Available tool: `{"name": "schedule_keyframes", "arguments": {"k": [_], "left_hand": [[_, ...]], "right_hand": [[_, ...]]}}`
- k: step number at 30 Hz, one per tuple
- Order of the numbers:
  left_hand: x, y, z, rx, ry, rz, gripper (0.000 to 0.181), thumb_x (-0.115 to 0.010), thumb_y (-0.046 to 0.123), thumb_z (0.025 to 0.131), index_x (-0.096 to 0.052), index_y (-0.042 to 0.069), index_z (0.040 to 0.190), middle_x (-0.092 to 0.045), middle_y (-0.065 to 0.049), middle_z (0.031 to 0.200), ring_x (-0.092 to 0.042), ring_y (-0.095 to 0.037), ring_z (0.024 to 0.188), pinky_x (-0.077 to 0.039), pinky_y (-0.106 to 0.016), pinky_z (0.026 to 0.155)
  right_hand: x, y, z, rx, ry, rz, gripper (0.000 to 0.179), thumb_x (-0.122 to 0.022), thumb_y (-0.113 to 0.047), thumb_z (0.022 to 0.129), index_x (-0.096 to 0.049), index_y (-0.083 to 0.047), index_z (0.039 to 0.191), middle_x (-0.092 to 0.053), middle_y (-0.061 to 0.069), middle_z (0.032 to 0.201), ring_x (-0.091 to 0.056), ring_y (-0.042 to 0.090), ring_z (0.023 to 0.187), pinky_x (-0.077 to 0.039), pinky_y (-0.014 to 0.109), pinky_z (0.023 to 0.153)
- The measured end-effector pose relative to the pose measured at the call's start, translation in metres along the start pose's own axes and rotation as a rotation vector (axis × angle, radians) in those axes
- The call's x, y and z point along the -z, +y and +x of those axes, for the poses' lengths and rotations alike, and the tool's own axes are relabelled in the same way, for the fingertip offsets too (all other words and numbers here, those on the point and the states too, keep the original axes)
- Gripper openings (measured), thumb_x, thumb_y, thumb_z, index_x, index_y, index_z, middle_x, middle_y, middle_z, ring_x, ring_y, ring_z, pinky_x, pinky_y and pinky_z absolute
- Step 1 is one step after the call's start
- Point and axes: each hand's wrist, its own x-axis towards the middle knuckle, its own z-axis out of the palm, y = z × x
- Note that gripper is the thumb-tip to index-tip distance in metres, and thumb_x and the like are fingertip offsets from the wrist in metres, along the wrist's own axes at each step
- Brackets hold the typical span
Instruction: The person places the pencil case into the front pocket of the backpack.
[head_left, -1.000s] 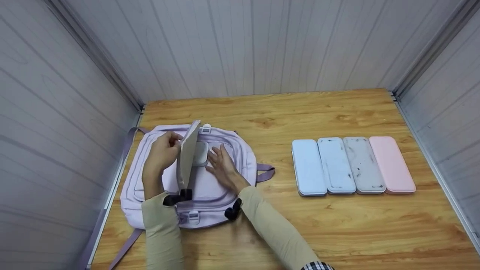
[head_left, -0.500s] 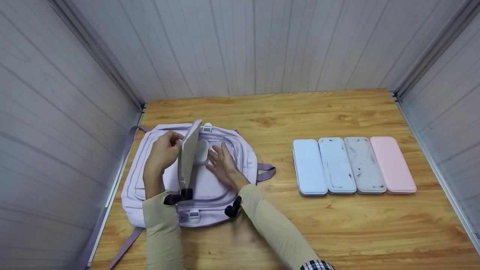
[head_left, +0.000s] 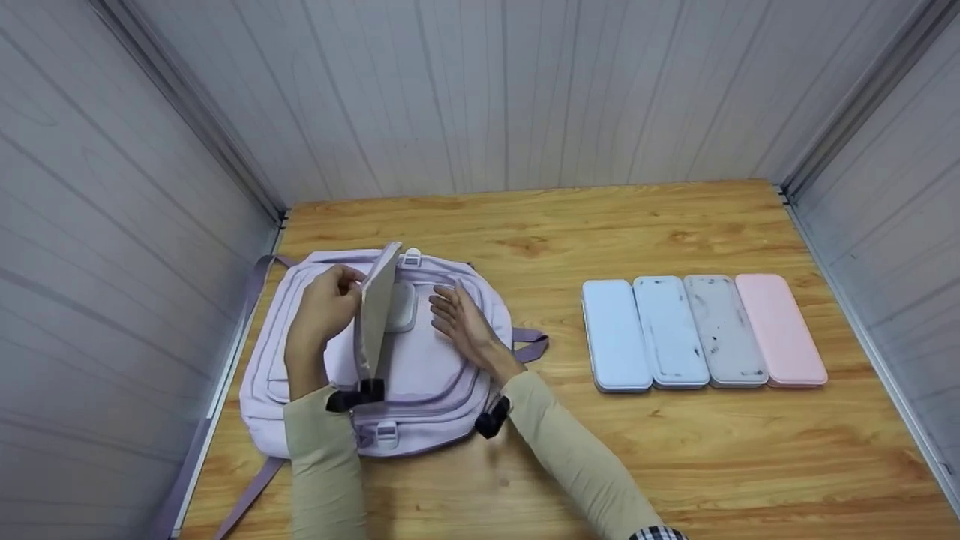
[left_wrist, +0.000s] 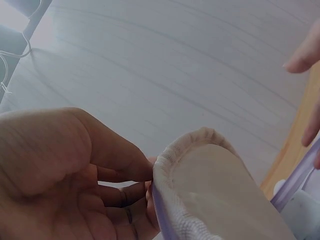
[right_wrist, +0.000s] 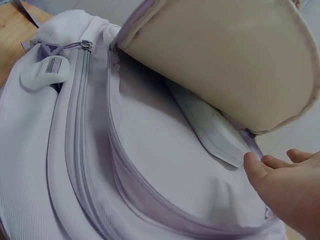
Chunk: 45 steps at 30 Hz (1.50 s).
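A lilac backpack (head_left: 424, 367) lies flat on the wooden table, its front pocket unzipped. My left hand (head_left: 319, 319) pinches the edge of the pocket's flap (head_left: 376, 311) between thumb and fingers, and the flap stands up with its beige lining facing right. Inside the pocket lies a pale grey-white case (head_left: 403, 307), partly hidden behind the flap. Just right of that case is my right hand (head_left: 466, 326), fingers extended and holding nothing. In the right wrist view, the case (right_wrist: 215, 132) has its near end close to the thumb of my right hand (right_wrist: 290, 192).
To the right, a blue case (head_left: 617, 335), a lighter blue case (head_left: 673, 330), a grey case (head_left: 726, 330) and a pink case (head_left: 780, 330) lie side by side. Walls enclose the table at the back and both sides. A purple strap (head_left: 531, 345) sticks out beside the backpack.
My right hand has drawn back to the right, away from the case in the pocket. The left hand keeps holding the flap up in the same place.
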Motion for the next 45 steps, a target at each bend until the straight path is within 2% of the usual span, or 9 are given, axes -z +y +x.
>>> {"name": "schedule_keyframes", "arguments": {"k": [6,11,14,18,23,27,37,43,45], "left_hand": [[0.0,-0.004,-0.001,0.0,0.003,0.004,0.027,-0.044,0.004,0.091,-0.059,-0.005,0.112,-0.055,-0.012,0.093,-0.05,-0.021,0.082,-0.041,-0.027,0.067],[0.001,-0.005,-0.001,-0.012,0.026,-0.004,0.027,-0.045,0.003,0.09,-0.059,-0.006,0.11,-0.055,-0.012,0.092,-0.05,-0.022,0.083,-0.041,-0.028,0.068],[0.001,-0.007,-0.001,-0.013,0.025,-0.007,0.027,-0.045,0.004,0.09,-0.059,-0.006,0.11,-0.055,-0.012,0.092,-0.05,-0.022,0.084,-0.041,-0.028,0.069],[0.002,-0.009,-0.002,-0.008,0.02,-0.008,0.027,-0.044,0.004,0.091,-0.059,-0.005,0.111,-0.055,-0.012,0.093,-0.05,-0.021,0.083,-0.041,-0.028,0.069],[0.003,-0.01,-0.003,-0.006,0.024,-0.007,0.027,-0.044,0.004,0.091,-0.059,-0.005,0.111,-0.055,-0.012,0.093,-0.05,-0.02,0.081,-0.042,-0.027,0.069],[0.003,-0.011,-0.004,-0.005,0.028,-0.001,0.027,-0.044,0.004,0.09,-0.059,-0.005,0.112,-0.055,-0.013,0.094,-0.05,-0.021,0.081,-0.041,-0.027,0.068],[0.005,-0.012,-0.006,-0.012,0.024,-0.008,0.027,-0.044,0.003,0.09,-0.059,-0.005,0.112,-0.055,-0.012,0.093,-0.05,-0.02,0.081,-0.041,-0.027,0.069],[0.004,-0.011,-0.005,-0.017,0.033,-0.021,0.026,-0.045,0.001,0.089,-0.059,-0.006,0.109,-0.056,-0.013,0.092,-0.05,-0.02,0.082,-0.041,-0.026,0.07],[0.004,-0.011,-0.005,-0.017,0.031,-0.012,0.026,-0.045,0.002,0.089,-0.059,-0.006,0.11,-0.056,-0.013,0.092,-0.05,-0.02,0.082,-0.041,-0.027,0.07]], "right_hand": [[0.022,-0.004,-0.02,0.054,0.037,-0.102,0.062,-0.014,-0.04,0.104,-0.026,0.002,0.148,-0.024,0.027,0.152,-0.023,0.039,0.142,-0.024,0.045,0.115],[0.033,-0.007,-0.038,0.105,0.079,-0.087,0.058,-0.02,-0.036,0.104,-0.029,0.004,0.146,-0.028,0.028,0.149,-0.028,0.041,0.139,-0.026,0.046,0.114],[0.036,-0.01,-0.049,0.138,0.092,-0.061,0.056,-0.022,-0.032,0.104,-0.029,0.005,0.144,-0.03,0.03,0.148,-0.029,0.042,0.138,-0.027,0.047,0.113],[0.035,-0.014,-0.063,0.196,0.128,-0.078,0.052,-0.029,-0.03,0.104,-0.034,0.007,0.141,-0.035,0.032,0.144,-0.034,0.044,0.135,-0.03,0.048,0.111],[0.034,-0.015,-0.077,0.307,0.181,-0.192,0.048,-0.038,-0.026,0.102,-0.04,0.009,0.135,-0.043,0.033,0.136,-0.044,0.043,0.128,-0.036,0.051,0.106],[0.038,-0.014,-0.085,0.378,0.204,-0.279,0.043,-0.041,-0.019,0.102,-0.042,0.011,0.133,-0.045,0.034,0.132,-0.046,0.045,0.125,-0.035,0.057,0.104],[0.06,-0.014,-0.098,0.412,0.27,-0.378,0.041,-0.044,-0.014,0.1,-0.041,0.009,0.134,-0.047,0.027,0.134,-0.043,0.043,0.126,-0.034,0.057,0.104],[0.073,-0.018,-0.11,0.399,0.314,-0.475,0.043,-0.047,-0.012,0.1,-0.039,0.004,0.139,-0.045,0.019,0.138,-0.042,0.034,0.13,-0.033,0.047,0.109],[0.076,-0.021,-0.115,0.393,0.329,-0.522,0.044,-0.047,-0.01,0.099,-0.038,0.004,0.139,-0.044,0.02,0.139,-0.041,0.036,0.131,-0.032,0.045,0.11]]}}
